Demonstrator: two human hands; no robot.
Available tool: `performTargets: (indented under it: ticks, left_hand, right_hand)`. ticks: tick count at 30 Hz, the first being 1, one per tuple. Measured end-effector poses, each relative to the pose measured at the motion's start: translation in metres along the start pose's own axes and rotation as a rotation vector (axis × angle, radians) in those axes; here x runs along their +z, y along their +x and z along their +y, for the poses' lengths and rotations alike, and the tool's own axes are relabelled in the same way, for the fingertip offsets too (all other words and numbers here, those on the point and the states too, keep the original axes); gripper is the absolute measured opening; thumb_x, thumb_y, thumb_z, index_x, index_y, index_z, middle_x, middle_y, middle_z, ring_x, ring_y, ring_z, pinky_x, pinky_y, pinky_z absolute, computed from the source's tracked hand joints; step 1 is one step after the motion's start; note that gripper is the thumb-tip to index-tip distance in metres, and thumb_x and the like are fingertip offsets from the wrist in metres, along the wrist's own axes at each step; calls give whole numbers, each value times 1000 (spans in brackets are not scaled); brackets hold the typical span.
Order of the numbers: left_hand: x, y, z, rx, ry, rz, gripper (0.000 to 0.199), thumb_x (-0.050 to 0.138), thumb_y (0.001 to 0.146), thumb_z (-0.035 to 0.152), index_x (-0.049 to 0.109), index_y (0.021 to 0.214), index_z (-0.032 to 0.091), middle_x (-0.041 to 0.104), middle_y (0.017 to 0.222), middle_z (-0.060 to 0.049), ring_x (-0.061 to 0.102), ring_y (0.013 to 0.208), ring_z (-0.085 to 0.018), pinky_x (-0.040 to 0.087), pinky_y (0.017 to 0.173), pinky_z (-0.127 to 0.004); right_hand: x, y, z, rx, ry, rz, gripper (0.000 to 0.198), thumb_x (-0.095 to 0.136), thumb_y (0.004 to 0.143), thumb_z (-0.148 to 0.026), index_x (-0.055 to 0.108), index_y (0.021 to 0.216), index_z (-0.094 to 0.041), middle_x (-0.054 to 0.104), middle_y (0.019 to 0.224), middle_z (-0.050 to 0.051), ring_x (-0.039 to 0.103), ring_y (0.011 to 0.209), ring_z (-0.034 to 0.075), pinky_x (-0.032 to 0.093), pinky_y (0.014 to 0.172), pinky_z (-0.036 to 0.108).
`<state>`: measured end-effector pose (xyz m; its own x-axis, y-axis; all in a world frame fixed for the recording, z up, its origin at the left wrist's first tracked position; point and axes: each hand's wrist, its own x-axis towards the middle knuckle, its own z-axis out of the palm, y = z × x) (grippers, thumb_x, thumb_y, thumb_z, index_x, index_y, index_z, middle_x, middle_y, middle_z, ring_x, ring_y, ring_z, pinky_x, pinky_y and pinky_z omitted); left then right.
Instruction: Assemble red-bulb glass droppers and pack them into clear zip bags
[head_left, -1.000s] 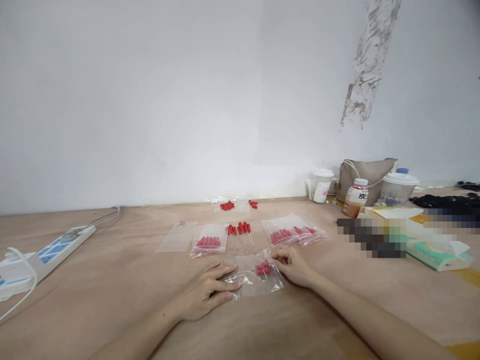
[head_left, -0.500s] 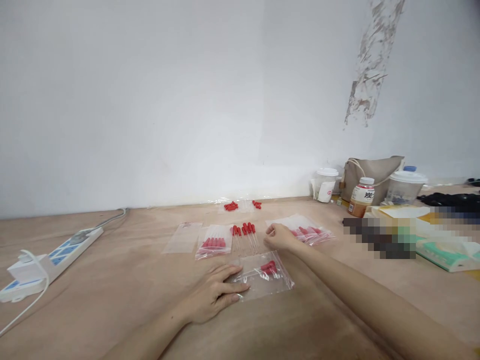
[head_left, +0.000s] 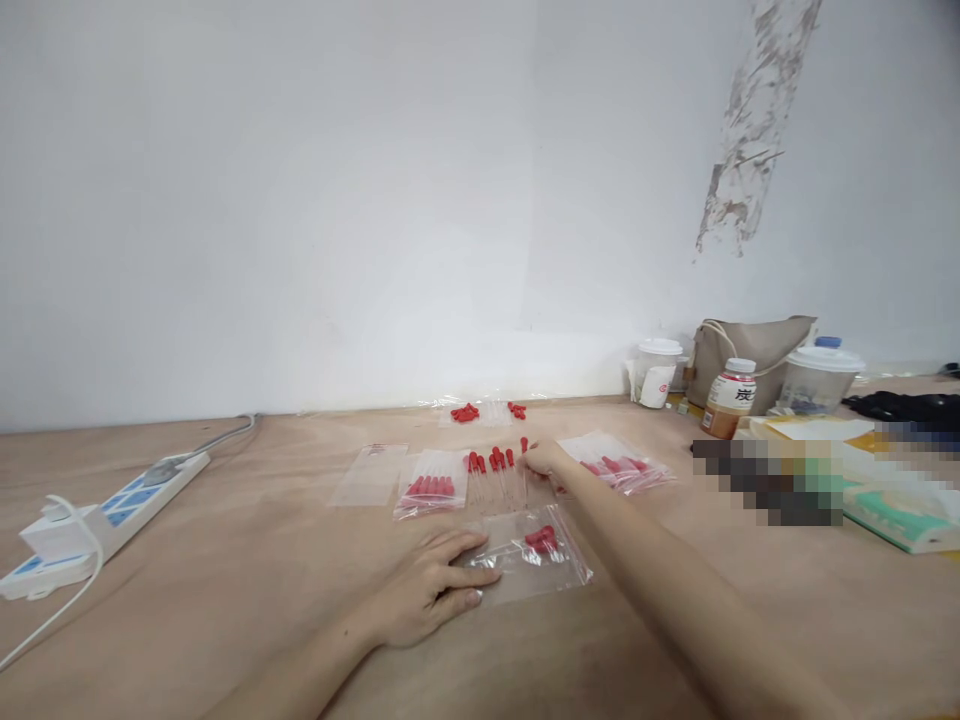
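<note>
My left hand (head_left: 431, 585) lies with fingers apart on the edge of a clear zip bag (head_left: 517, 580), which holds red-bulbed droppers (head_left: 541, 540). Beyond that bag, my right hand (head_left: 546, 458) pinches one dropper (head_left: 524, 446), its red bulb up and its clear stem pointing toward me. Just left of it, several loose droppers (head_left: 497, 462) lie in a row on the table. A filled zip bag (head_left: 431, 487) of droppers sits further left, beside a flat zip bag (head_left: 371, 475). Under and beyond my right wrist are stacked filled bags (head_left: 619, 465).
More red bulbs (head_left: 465, 412) in clear plastic lie near the wall. A power strip (head_left: 120, 520) with a white cable is at the left. Toward the back right stand a lidded cup (head_left: 658, 372), a bottle (head_left: 729, 400), a grey bag (head_left: 757, 355) and a plastic tub (head_left: 821, 380).
My right hand now has one dropper, drawn slightly apart to the right of the loose row. My left hand stays on the bag. The whole view has shifted a little.
</note>
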<state>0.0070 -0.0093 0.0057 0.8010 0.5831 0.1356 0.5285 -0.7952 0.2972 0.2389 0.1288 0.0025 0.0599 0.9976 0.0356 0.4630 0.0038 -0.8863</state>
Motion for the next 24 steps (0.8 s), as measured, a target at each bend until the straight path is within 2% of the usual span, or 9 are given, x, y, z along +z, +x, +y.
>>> performTargets:
  ticks: [2, 4, 6, 8, 11, 16, 24]
  left_hand:
    - [0, 0, 0, 3, -4, 1, 33, 37, 89, 37, 45, 121, 37, 35, 135, 2, 33, 121, -23, 28, 98, -40]
    - [0, 1, 0, 11, -14, 6, 33, 38, 89, 37, 44, 121, 36, 36, 135, 3, 32, 122, -23, 27, 99, -41]
    - [1, 1, -1, 18, -26, 6, 33, 38, 89, 36, 44, 121, 36, 37, 135, 3, 31, 122, -23, 26, 99, -41]
    - [2, 2, -2, 20, -32, 3, 33, 38, 89, 36, 45, 121, 36, 37, 134, 3, 31, 123, -22, 26, 99, -41]
    - [1, 3, -3, 24, -39, 3, 33, 38, 89, 36, 44, 121, 36, 40, 133, 3, 32, 122, -22, 27, 99, -40]
    - [0, 4, -2, 39, -45, 2, 33, 38, 89, 37, 45, 121, 35, 41, 132, 3, 33, 121, -21, 28, 98, -39]
    - [-1, 5, 0, 18, -25, -11, 33, 38, 89, 37, 45, 121, 35, 40, 132, 2, 33, 122, -21, 29, 98, -39]
  right_hand:
    - [-18, -13, 6, 28, 56, 71, 38, 51, 78, -22, 41, 114, -11, 58, 75, 5, 56, 59, 13, 47, 51, 26]
    - [-37, -31, 15, 17, 115, 144, 54, 50, 74, -18, 26, 123, -14, 52, 57, -4, 49, 43, 10, 41, 39, 20]
    - [-51, -53, 27, -25, 182, 204, 61, 51, 71, -19, 20, 124, -18, 47, 51, -9, 47, 38, 9, 40, 37, 19]
    - [-59, -73, 39, -101, 375, 329, 63, 56, 66, -25, 25, 119, -19, 44, 49, -11, 48, 37, 10, 41, 36, 20]
    - [-60, -92, 53, -172, 511, 451, 64, 62, 62, -36, 28, 114, -21, 47, 52, -10, 52, 42, 13, 46, 40, 24]
    - [-50, -94, 58, -189, 559, 426, 63, 63, 62, -41, 24, 108, -23, 49, 55, -8, 55, 44, 14, 50, 47, 28]
    - [-37, -92, 58, -164, 636, 344, 55, 64, 62, -36, 24, 99, -27, 48, 59, -7, 57, 48, 16, 52, 50, 31]
